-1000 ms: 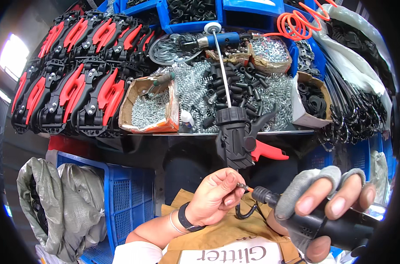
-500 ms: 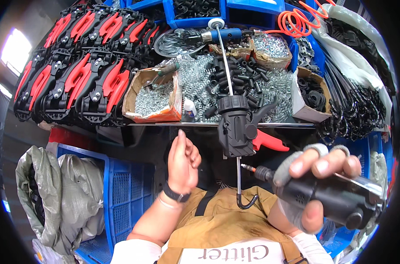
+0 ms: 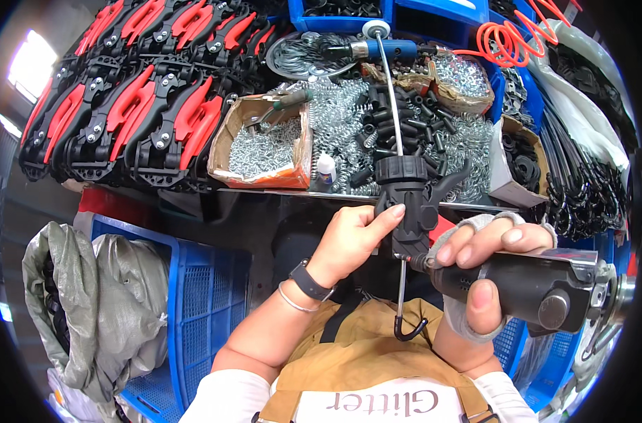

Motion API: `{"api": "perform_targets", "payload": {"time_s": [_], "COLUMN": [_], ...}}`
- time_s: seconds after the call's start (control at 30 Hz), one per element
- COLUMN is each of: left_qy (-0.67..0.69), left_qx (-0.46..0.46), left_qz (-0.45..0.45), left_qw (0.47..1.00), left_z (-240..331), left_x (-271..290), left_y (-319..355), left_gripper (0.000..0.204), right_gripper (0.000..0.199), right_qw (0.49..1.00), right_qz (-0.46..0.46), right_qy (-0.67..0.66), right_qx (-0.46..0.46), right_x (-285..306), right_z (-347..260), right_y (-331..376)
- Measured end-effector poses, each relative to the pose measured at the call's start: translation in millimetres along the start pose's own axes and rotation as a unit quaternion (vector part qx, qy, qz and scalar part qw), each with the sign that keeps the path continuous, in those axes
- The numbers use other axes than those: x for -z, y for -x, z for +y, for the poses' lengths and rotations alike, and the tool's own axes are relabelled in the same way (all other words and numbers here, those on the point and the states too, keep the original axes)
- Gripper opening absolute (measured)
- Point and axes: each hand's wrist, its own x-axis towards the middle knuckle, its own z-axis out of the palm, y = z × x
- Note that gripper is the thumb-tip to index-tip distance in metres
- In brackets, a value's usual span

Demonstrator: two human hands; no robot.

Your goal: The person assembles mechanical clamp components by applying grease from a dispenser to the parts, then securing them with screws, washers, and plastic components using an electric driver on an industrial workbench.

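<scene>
In the middle, a caulking gun body in black plastic stands upright at the bench edge, a threaded collar at its top. Its long metal rod runs through it, with a pale disc at the far end and a black hook at the near end. My left hand is closed on the body's left side, thumb pressed on its front. My right hand, in a grey fingerless glove, grips a black electric screwdriver. The driver's tip meets the body's lower end; the screw there is too small to make out.
Finished-looking black-and-red gun handles stack at the left. Springs, black tubes and a carton of screws cover the bench. Hooked rods lie right. A blue crate stands beside my left arm.
My left hand has moved up and right from free air and closed on the gun body. My right hand has brought the screwdriver's tip up to the body's lower end.
</scene>
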Motion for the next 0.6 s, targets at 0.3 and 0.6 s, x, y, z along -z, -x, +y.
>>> {"api": "perform_targets", "payload": {"time_s": [0.3, 0.6], "left_qy": [-0.253, -0.27], "left_qx": [-0.162, -0.164], "left_qz": [0.105, 0.236], "left_qw": [0.948, 0.919], "left_z": [35.8, 80.4], "left_x": [22.3, 165.8], "left_y": [18.1, -30.8], "left_gripper": [0.041, 0.047], "right_gripper": [0.075, 0.05], "right_qw": [0.992, 0.822], "right_qz": [0.122, 0.389], "right_qy": [-0.02, 0.389], "right_qx": [0.037, -0.149], "right_x": [23.1, 270.7], "right_z": [-20.5, 6.8], "right_y": [12.2, 145.0]}}
